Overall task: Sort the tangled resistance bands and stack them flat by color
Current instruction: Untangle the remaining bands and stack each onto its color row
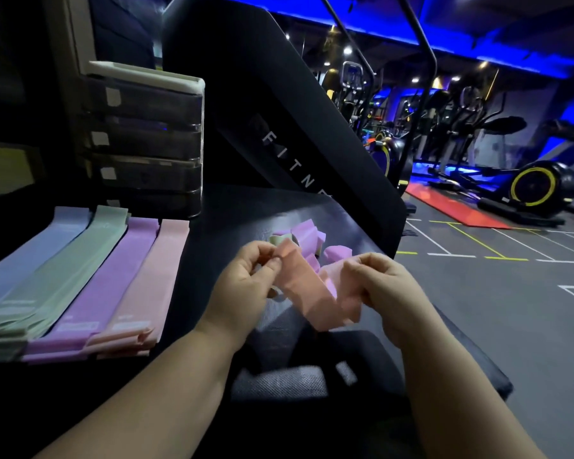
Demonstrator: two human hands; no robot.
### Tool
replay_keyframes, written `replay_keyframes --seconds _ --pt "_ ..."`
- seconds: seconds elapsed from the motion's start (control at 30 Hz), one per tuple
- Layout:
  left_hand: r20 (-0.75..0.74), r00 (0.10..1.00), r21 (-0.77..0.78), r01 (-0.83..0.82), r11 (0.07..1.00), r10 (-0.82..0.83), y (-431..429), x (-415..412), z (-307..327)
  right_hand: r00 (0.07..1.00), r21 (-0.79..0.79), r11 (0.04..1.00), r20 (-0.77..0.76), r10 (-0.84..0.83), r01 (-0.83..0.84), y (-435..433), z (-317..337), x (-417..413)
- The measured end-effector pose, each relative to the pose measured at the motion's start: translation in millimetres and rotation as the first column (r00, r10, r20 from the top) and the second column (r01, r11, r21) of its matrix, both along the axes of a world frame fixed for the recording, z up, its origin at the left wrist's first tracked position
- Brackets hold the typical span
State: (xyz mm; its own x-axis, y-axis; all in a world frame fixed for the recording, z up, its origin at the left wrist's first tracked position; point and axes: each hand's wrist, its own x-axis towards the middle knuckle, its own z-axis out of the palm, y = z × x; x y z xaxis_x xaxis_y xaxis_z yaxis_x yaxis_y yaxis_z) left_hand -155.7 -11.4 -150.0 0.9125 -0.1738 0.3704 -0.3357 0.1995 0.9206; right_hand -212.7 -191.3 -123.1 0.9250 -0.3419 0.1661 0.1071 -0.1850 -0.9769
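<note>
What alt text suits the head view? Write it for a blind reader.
Left hand and right hand pinch a twisted pink band above a dark surface, a tangle of purple and green bands behind it. At left lie four flat stacks: blue, green, purple, pink. Gym machines stand beyond.

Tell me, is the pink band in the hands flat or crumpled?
Crumpled. The pink band hangs twisted and creased between the left hand and right hand, which pinch its ends.

A gym; elliptical trainers (532,188), line-marked floor (484,279), "FITN" lettering (290,160) on black panel (246,94)
</note>
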Motion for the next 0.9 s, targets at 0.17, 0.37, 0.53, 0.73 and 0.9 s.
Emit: replay_keyframes --seconds 0.17,0.37,0.53,0.73,0.9 --pt "-0.021 0.99 0.045 -0.136 0.99 0.137 2.3 2.9 -4.0 0.986 -0.186 0.982 -0.166 0.001 -0.032 -23.8 -1.0 -2.2" --pt "-0.17 0.985 -0.053 -0.034 0.998 0.024 -1.9 0.0 -3.8 0.95 -0.421 0.907 -0.29 -0.116 -0.018 -31.9 -14.9 4.1" --pt "-0.16 0.983 -0.019 -0.09 0.996 0.086 -6.1 -0.7 -5.4 0.942 -0.596 0.777 -0.099 -0.321 0.203 -23.4 -17.2 7.4" --pt "-0.109 0.99 0.029 -0.082 0.996 0.084 -3.5 0.6 -6.3 0.977 -0.546 0.835 -0.131 -0.168 0.07 2.1 -25.1 10.9" --pt "-0.122 0.992 -0.114 -0.045 0.992 0.031 -3.5 -4.3 0.9 0.976 -0.603 0.798 -0.175 -0.132 0.0 3.0 -26.4 8.6"
